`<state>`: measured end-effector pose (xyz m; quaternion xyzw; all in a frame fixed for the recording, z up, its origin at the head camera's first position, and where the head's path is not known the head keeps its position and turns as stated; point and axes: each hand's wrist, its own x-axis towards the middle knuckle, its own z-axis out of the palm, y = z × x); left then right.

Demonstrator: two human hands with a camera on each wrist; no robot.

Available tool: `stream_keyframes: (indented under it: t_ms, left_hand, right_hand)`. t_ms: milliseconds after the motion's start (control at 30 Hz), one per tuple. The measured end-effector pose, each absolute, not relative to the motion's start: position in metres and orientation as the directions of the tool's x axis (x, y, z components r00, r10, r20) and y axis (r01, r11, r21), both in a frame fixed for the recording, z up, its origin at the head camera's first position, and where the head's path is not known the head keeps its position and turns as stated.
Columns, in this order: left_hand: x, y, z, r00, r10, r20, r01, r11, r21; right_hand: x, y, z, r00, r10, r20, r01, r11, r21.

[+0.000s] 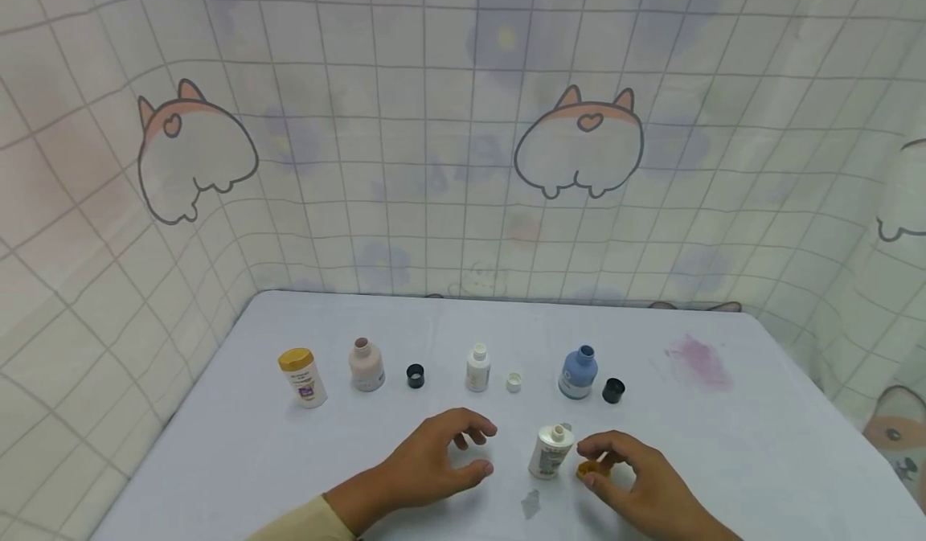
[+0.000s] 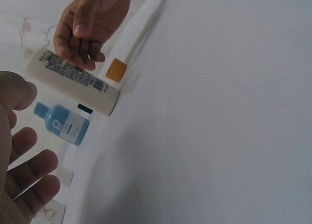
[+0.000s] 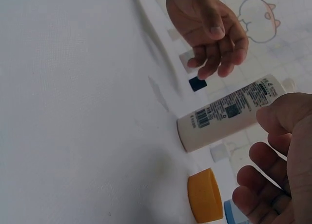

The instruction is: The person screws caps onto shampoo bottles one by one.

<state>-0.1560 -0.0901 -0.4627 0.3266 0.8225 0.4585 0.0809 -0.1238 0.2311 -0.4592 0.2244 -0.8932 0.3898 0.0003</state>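
A white bottle (image 1: 550,452) with printed text and a barcode stands uncapped on the table between the two hands. Beside it, an orange cap (image 3: 204,195) rests on the tabletop. My right hand (image 1: 640,481) hovers at this cap with loosely bent fingers; the left wrist view shows a gap between them. To the left of the bottle, my left hand (image 1: 434,461) is held over the table, its fingers relaxed and nothing in them. Behind the hands are an uncapped blue bottle (image 1: 578,374) and a black cap (image 1: 613,391).
Farther back stand a small white bottle (image 1: 478,369) with a white cap (image 1: 514,383) beside it, and a pink bottle (image 1: 366,366) near another black cap (image 1: 415,376). A white bottle with a yellow lid (image 1: 304,379) stands at left. A patterned curtain (image 1: 405,139) hangs behind the table.
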Motion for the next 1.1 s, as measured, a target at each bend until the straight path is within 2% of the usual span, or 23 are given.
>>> stream_keyframes:
  t_ms: [367,600,800,967,1100]
  left_hand:
    - [-0.159,-0.081,-0.464,-0.748,0.638,0.181,0.487,0.343,0.804]
    - [-0.16,-0.074,-0.464,-0.766,0.63,0.124,0.428,0.357,0.83]
    - [-0.159,-0.068,-0.464,-0.78,0.624,0.049,0.362,0.386,0.849]
    - [-0.159,-0.063,-0.466,-0.761,0.642,0.093,0.411,0.366,0.835]
    - [-0.161,-0.058,-0.466,-0.754,0.648,0.109,0.437,0.371,0.819]
  right_hand:
    - [-0.129,0.238,-0.465,-0.941,-0.323,0.099,-0.302,0.675,-0.673]
    - [-0.131,0.242,-0.464,-0.958,-0.286,0.018,-0.227,0.718,-0.658]
    - [-0.132,0.245,-0.466,-0.955,-0.295,-0.014,-0.216,0.731,-0.648]
    - [-0.133,0.247,-0.469,-0.957,-0.29,-0.028,-0.21,0.754,-0.622]
    - [-0.135,0.249,-0.471,-0.951,-0.308,0.004,-0.252,0.77,-0.586]
